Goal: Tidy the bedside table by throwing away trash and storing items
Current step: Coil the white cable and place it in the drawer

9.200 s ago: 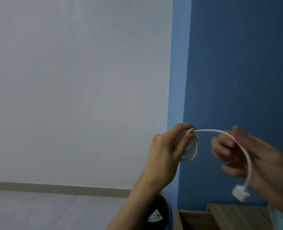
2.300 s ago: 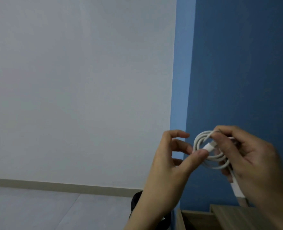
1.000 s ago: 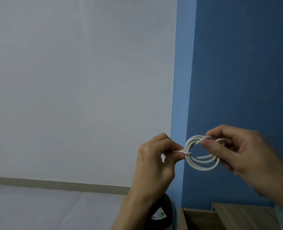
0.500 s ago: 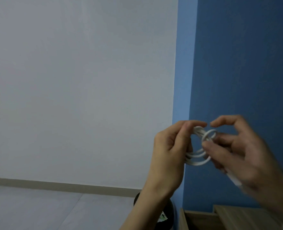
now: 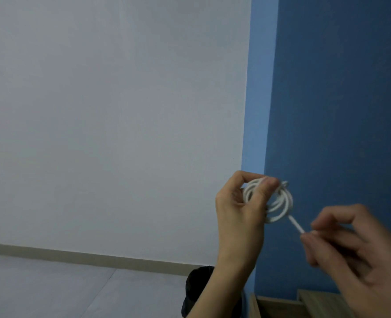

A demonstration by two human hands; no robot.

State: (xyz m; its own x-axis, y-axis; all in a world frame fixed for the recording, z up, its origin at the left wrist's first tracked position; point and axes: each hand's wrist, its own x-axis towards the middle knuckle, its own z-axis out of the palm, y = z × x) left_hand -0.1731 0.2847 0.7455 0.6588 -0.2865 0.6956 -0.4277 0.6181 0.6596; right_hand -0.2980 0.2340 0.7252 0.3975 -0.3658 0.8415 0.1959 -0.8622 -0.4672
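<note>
A thin white cable point(image 5: 279, 203), wound into a small round coil of several loops, is held up in the air before the corner where the pale grey wall point(image 5: 112, 111) meets the deep blue wall point(image 5: 341, 88); it is well above the light wooden worktop point(image 5: 279, 306), of which only an edge is seen at the bottom right. The coil is gripped by the left hand point(image 5: 238, 216), whose thumb and fingers point(image 5: 267, 185) are curled round the loops from the left side; the short straight free end point(image 5: 295, 223) is drawn out down and to the right, and is pinched between the narrowed fingers point(image 5: 310, 237) of the right hand point(image 5: 355, 253), which is blurred, so the hold cannot be made out finely. Whether the end is passed through the loops or round them cannot be told.

As a judgement, the cable is taken to be nearly bundled: the winding looks done, and the securing of the tail is in hand; storing is not yet done, since the bundle is set down nowhere. A dark rounded bin-like object point(image 5: 198, 292) is partly seen on the pale floor point(image 5: 52, 290) beside the worktop, behind the left forearm; whether any trash has been thrown into it cannot be told; the top of the worktop is almost wholly out of view, so what is left there cannot be judged.
</note>
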